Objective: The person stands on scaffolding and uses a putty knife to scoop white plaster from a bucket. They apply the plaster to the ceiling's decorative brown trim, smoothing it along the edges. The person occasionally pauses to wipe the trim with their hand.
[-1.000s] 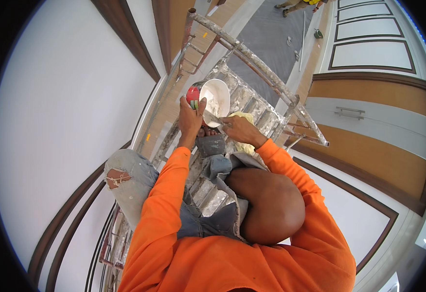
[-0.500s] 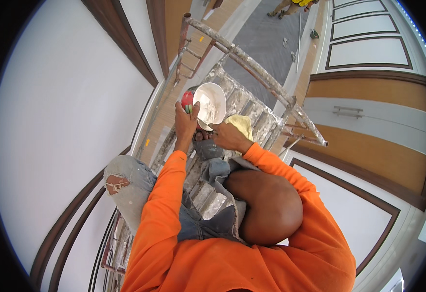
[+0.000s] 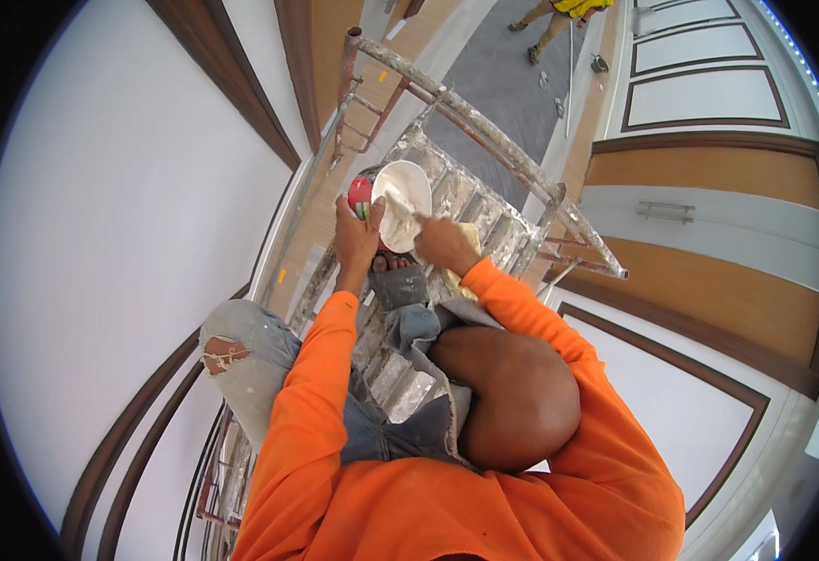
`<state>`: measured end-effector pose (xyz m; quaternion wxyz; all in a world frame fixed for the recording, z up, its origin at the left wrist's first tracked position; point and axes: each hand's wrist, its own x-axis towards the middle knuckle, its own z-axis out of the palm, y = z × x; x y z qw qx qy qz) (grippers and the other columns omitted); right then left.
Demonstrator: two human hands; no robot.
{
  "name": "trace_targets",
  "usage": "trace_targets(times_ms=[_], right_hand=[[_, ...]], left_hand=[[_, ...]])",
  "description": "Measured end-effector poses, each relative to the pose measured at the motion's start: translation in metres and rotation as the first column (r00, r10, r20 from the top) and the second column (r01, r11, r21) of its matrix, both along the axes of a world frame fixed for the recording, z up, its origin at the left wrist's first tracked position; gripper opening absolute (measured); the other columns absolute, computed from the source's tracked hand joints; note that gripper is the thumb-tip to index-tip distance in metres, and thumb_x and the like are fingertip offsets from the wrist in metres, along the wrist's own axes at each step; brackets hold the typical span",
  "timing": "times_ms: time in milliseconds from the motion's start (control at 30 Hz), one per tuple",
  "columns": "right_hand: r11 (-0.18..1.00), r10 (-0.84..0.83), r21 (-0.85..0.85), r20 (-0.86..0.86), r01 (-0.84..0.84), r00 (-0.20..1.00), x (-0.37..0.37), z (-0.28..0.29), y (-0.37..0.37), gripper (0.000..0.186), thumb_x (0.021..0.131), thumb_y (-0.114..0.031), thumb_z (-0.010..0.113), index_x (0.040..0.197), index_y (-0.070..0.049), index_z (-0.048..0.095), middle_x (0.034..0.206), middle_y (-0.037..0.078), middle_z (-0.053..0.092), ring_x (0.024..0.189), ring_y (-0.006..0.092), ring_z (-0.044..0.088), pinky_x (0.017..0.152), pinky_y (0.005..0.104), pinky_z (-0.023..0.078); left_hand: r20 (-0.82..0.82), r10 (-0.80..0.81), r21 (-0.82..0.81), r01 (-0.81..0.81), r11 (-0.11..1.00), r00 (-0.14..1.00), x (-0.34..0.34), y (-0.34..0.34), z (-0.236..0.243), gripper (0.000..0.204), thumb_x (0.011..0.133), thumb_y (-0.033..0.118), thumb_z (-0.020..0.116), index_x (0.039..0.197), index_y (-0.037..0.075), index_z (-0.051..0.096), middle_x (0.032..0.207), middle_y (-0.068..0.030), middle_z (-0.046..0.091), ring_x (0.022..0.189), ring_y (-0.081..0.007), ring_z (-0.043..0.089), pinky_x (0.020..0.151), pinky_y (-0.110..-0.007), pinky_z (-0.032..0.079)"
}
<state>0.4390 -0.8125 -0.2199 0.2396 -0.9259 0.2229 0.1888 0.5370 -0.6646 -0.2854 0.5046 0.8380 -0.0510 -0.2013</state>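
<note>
Head view: left hand (image 3: 357, 236) grips tub (image 3: 406, 208); curled right hand (image 3: 445, 247), hold unclear, partly hides yellow cloth (image 3: 470, 235).

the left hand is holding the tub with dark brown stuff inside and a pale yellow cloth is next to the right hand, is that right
Not quite: the stuff inside is whitish, not dark brown, as the head view shows. The left hand is holding the tub, and a pale yellow cloth is next to the right hand.

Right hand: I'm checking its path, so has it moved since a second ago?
Yes; judged against the scaffold rail, the right hand has shifted leftward.
</note>
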Motion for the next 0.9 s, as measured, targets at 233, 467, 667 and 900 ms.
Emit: trace_targets(times_ms=[233, 467, 667, 900], right_hand=[[0.995, 0.097, 0.005, 0.097, -0.098, 0.991, 0.006, -0.001, -0.023, 0.040, 0.082, -0.016, 0.056, 0.116, 0.000, 0.072, 0.081, 0.030, 0.069, 0.077, 0.0479, 0.070, 0.077, 0.0537, 0.058], [0.982, 0.167, 0.077, 0.084, -0.173, 0.982, 0.001, -0.009, -0.027, 0.041, 0.083, -0.016, 0.056, 0.120, -0.004, 0.070, 0.087, 0.032, 0.070, 0.081, 0.0505, 0.069, 0.082, 0.0553, 0.057], [0.994, 0.107, -0.001, 0.037, -0.107, 0.994, 0.002, -0.022, -0.011, 0.046, 0.083, -0.018, 0.057, 0.125, -0.004, 0.069, 0.088, 0.032, 0.069, 0.080, 0.0481, 0.069, 0.079, 0.0549, 0.057], [0.997, 0.081, 0.003, 0.024, -0.081, 0.996, 0.012, -0.013, -0.030, 0.050, 0.083, -0.016, 0.055, 0.130, -0.003, 0.064, 0.088, 0.031, 0.070, 0.082, 0.0496, 0.070, 0.081, 0.0570, 0.056]], left_hand=[[-0.063, -0.024, 0.011, 0.025, 1.000, 0.998, 0.006, 0.000, 0.005, 0.090, 0.090, 0.058, 0.069, 0.141, -0.009, 0.040, 0.130, -0.0355, 0.059, 0.119, -0.0503, 0.060, 0.095, -0.053, 0.050], [-0.070, -0.022, 0.009, 0.023, 1.000, 0.997, 0.002, 0.004, -0.003, 0.091, 0.089, 0.060, 0.069, 0.143, -0.008, 0.039, 0.131, -0.0344, 0.059, 0.119, -0.0498, 0.060, 0.095, -0.053, 0.050], [-0.056, -0.030, 0.030, 0.032, 0.999, 0.998, 0.002, 0.001, 0.003, 0.091, 0.090, 0.059, 0.068, 0.142, -0.010, 0.040, 0.132, -0.0346, 0.058, 0.121, -0.0500, 0.059, 0.097, -0.053, 0.049], [-0.024, -0.043, 0.005, 0.043, 0.999, 0.999, -0.001, -0.001, 0.005, 0.089, 0.089, 0.056, 0.070, 0.141, -0.010, 0.040, 0.132, -0.0363, 0.057, 0.120, -0.0504, 0.059, 0.098, -0.051, 0.049]])
